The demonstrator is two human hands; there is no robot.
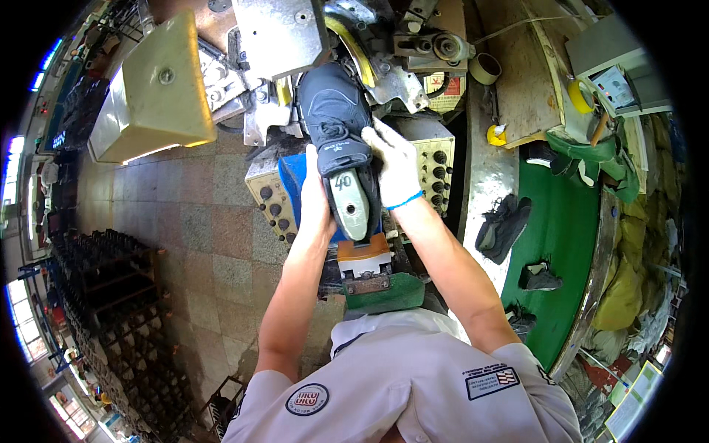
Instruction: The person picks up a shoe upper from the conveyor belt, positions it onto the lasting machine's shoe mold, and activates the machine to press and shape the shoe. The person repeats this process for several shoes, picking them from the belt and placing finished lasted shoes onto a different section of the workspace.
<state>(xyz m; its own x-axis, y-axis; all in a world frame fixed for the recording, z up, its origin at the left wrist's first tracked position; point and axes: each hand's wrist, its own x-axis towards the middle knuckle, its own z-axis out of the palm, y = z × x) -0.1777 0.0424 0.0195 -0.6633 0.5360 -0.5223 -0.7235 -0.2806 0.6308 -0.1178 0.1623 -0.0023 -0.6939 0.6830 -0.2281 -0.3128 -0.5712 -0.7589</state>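
Observation:
Toe pointing away from me, a dark lace-up shoe (334,107) sits in the jaws of a metal machine (281,37). A pale green shoe last (350,207) fills its heel opening, with dark handwriting on top. My left hand (316,198), bare, is wrapped along the left side of the shoe's heel. On the right side, my right hand (396,161) wears a white glove with a blue cuff and presses its fingers against the shoe's upper. The palm sides of both hands are hidden. Just below the heel is an orange-brown pad (363,248) on a metal bracket.
Control boxes with black knobs (437,177) flank the shoe. A cream housing (151,96) juts out at upper left. Several dark shoes (502,227) lie on a green conveyor belt (550,221) at right. A rack (118,295) stands at lower left. Tape rolls (580,97) lie at upper right.

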